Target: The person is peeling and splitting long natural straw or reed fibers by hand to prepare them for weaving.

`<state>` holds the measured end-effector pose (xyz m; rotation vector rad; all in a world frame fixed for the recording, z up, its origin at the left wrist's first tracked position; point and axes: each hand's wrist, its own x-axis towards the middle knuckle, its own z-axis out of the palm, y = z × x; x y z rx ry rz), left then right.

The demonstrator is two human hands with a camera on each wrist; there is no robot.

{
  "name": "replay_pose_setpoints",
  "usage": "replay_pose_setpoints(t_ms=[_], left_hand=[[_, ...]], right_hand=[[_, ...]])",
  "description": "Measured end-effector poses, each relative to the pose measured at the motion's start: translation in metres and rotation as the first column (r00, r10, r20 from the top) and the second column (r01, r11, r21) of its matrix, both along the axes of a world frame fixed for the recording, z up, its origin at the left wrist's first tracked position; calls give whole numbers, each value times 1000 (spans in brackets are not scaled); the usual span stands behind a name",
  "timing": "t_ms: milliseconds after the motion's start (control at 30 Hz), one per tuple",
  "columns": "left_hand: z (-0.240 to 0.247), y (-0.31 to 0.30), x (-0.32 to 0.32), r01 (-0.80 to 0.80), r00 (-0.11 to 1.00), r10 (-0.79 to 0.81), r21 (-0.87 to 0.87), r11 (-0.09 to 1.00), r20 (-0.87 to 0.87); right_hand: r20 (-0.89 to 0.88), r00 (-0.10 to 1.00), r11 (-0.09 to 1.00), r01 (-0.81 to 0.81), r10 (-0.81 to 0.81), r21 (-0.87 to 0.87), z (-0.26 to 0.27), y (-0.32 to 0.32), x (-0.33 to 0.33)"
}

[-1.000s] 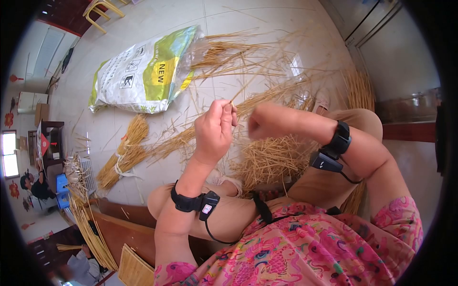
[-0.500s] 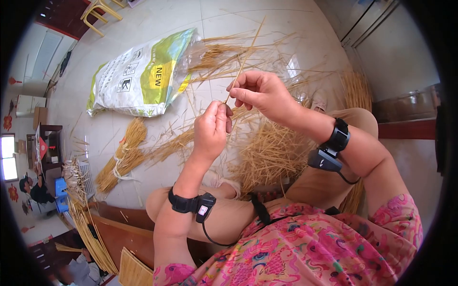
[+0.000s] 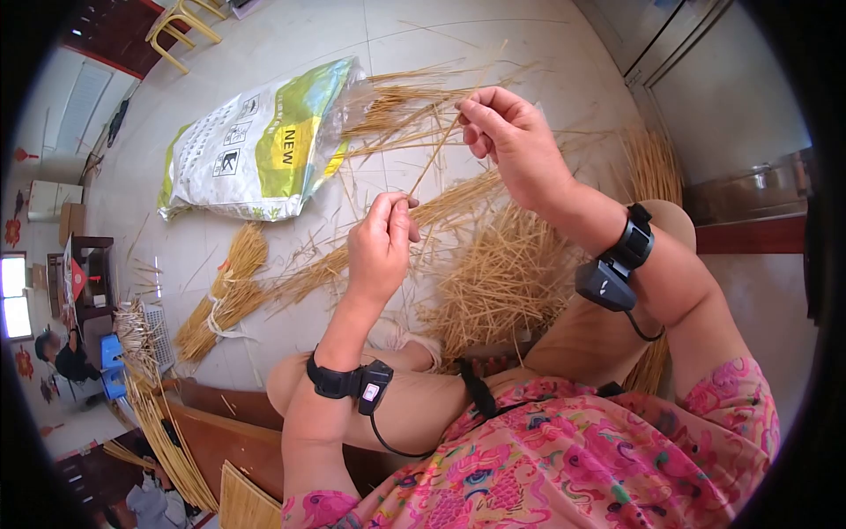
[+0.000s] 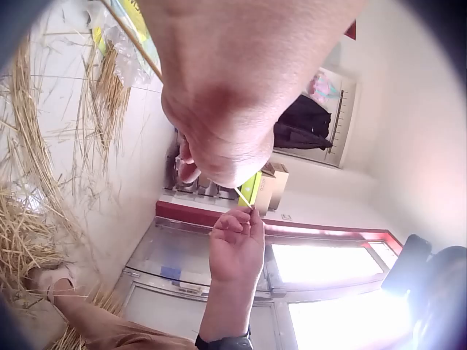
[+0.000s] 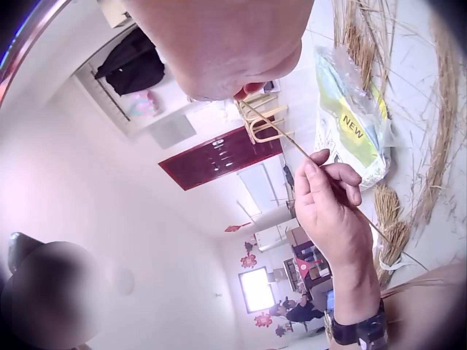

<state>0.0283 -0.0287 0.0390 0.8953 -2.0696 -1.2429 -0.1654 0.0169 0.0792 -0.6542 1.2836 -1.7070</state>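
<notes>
A thin straw stalk [image 3: 436, 157] runs slantwise between the two hands in the head view. My left hand [image 3: 381, 245] pinches its lower part between thumb and fingers. Higher up and to the right, my right hand [image 3: 522, 150] pinches the same stalk with thumb and forefinger. From the right wrist, the stalk [image 5: 281, 131] is seen passing through the left hand [image 5: 332, 219] and out beyond its far side. The right hand [image 4: 237, 251] appears below the large near left hand in the left wrist view. Below the hands lies a heap of cut straw [image 3: 493, 291].
A white and green plastic sack [image 3: 238, 150] lies on the tiled floor, with long stalks [image 3: 397, 106] at its mouth. Nearer is a tied straw bundle [image 3: 225, 286]. More straw stands by the cabinet [image 3: 652, 167] at right. A yellow stool [image 3: 181, 31] stands far off.
My right hand came up from over the heap, met the stalk close to the left hand, then moved up and right along it. The left hand has shifted slightly down and left.
</notes>
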Motion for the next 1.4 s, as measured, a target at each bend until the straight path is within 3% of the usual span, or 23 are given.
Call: replay_pose_setpoints(t_ms=[67,167,200,233,533,733,933,1133,1233,1400], left_hand=[[-4,-2,1,-32,999,33,-83,996,10],[-5,-4,2,-80,994,101,-303,950,53],[-5,-4,1,-80,991,115,-396,915,67],[-5,-4,0,-77,988,131,-485,871,79],[-1,-2,-2,-67,978,178,-654,754,105],[1,-1,-3,-56,984,158,-686,725,87],[-5,2,-4,-46,988,125,-618,785,86],[-4,5,-4,-20,993,83,-553,833,88],[-6,7,-7,-75,995,95,-468,881,18],[-6,4,-5,-85,990,130,-510,856,53]], right_hand=[[-38,999,1000,20,-21,-12,-5,0,1],[-183,952,938,-188,247,291,-9,9,12],[-161,944,921,-228,288,316,-11,13,18],[-147,944,921,-242,297,306,-11,14,21],[-90,959,943,-244,270,226,-15,18,33],[-53,973,953,-209,225,219,-16,19,36],[-51,976,964,-202,214,175,-16,18,36],[79,979,973,-195,186,125,-19,19,35],[88,976,972,-209,201,107,-18,18,36],[20,979,969,-206,205,139,-16,20,38]])
